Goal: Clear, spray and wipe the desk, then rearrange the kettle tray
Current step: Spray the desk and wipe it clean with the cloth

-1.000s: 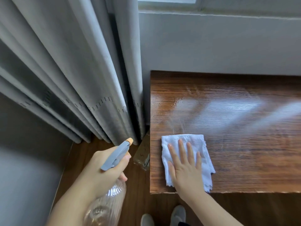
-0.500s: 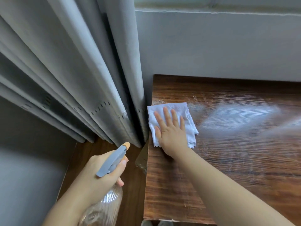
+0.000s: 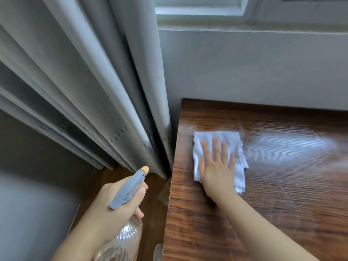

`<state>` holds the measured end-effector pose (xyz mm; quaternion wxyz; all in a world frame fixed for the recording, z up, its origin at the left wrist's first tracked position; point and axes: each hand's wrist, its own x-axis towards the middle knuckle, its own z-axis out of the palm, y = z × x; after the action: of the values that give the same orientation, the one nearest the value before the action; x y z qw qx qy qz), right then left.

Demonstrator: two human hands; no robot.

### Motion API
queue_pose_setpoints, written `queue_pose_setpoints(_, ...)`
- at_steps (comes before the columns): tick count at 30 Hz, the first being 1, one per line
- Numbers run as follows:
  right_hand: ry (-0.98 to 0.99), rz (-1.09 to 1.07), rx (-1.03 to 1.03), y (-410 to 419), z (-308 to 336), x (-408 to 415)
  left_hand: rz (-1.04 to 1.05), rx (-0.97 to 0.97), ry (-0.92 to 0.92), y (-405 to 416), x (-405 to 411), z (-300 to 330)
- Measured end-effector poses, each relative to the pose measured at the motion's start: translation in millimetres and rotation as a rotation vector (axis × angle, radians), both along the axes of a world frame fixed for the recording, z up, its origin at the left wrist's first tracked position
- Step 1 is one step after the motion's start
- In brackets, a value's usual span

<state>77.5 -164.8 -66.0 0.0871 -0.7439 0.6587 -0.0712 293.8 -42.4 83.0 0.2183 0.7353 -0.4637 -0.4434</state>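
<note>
A white cloth (image 3: 231, 140) lies flat on the brown wooden desk (image 3: 282, 194), near its left edge. My right hand (image 3: 216, 166) presses on the cloth with straight, spread fingers. Off the desk's left side, my left hand (image 3: 114, 202) grips a clear spray bottle (image 3: 122, 240) by its neck, with a finger on the grey trigger head (image 3: 130, 187), whose orange nozzle points up and right. The desk surface right of the cloth shines wet. No kettle or tray is in view.
Grey curtains (image 3: 94, 91) hang left of the desk, down to the wooden floor (image 3: 154, 194). A pale wall (image 3: 254, 68) below a window sill backs the desk. The toe of a shoe (image 3: 157, 251) shows at the bottom by the desk's edge.
My right hand slid the cloth from the front of the desk to the back left edge, then a little right and back toward me. My left hand kept holding the bottle.
</note>
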Motion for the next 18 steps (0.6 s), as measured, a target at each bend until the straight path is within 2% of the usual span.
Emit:
queue_pose_setpoints(8,0.022,0.201,-0.042,74,-1,3,-0.063,-0.021,-0.008,-25,22,-13)
queue_pose_setpoints(18,0.012,0.158,-0.014,-12,-1,43,-0.129,-0.027,-0.043,-54,41,-17)
